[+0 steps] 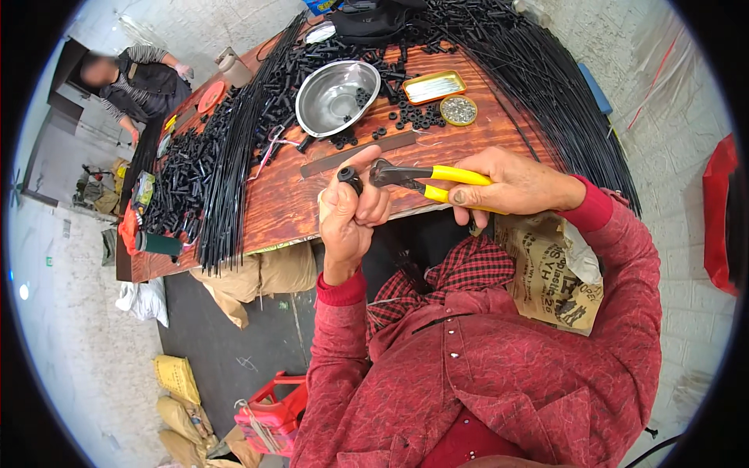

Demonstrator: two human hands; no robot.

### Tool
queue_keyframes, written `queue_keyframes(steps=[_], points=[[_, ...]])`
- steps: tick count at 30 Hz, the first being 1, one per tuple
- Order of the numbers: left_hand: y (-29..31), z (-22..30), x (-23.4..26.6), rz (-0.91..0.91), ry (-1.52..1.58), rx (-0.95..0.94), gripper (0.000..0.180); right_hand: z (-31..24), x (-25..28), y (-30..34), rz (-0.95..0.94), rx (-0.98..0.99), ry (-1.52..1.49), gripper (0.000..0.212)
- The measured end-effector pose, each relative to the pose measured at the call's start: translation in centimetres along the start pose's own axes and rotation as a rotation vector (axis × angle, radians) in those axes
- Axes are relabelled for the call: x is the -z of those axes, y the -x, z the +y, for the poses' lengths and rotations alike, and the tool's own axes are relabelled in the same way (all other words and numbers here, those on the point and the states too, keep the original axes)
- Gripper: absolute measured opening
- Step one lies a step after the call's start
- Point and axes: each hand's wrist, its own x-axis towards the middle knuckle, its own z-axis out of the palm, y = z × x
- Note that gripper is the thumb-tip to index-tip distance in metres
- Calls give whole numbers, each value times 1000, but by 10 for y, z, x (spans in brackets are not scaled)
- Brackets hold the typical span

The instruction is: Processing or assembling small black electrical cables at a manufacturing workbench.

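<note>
My left hand point(349, 218) is closed around a black cylindrical plastic part point(350, 179), its round end facing up, with the index finger stretched toward the right. In my right hand point(515, 181) are pliers point(460, 175) with yellow handles and dark jaws. The jaw tips come close beside the fingers of my left hand; whether they touch or grip anything small there I cannot tell. Both hands are above the near edge of the wooden table point(468, 144). Beyond them lies a flat dark strip point(359, 154).
A tilted steel bowl point(331, 97), black rings point(421, 117), a yellow tray point(434, 86) and a round tin of small metal pieces point(458, 111) stand farther back. Bundles of black rods point(538, 86) and heaped black parts point(183, 175) flank them. Another person point(140, 86) is at the far left.
</note>
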Motion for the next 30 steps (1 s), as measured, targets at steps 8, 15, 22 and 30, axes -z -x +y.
queue_keyframes(steps=[8, 15, 22, 30], points=[[-1, -3, 4, 12, 99, 31, 64, 6, -3, -2, 67, 172, -138, 35], [-4, 2, 0, 84, 2, -39, 59, 34, 51, -27, 375, -29, 106, 25], [-7, -5, -7, 112, -72, -28, 59, 147, 103, -85, 756, -150, 759, 20], [-10, -7, 4, 145, -96, -57, 53, 179, 119, -128, 713, -166, 1105, 18]])
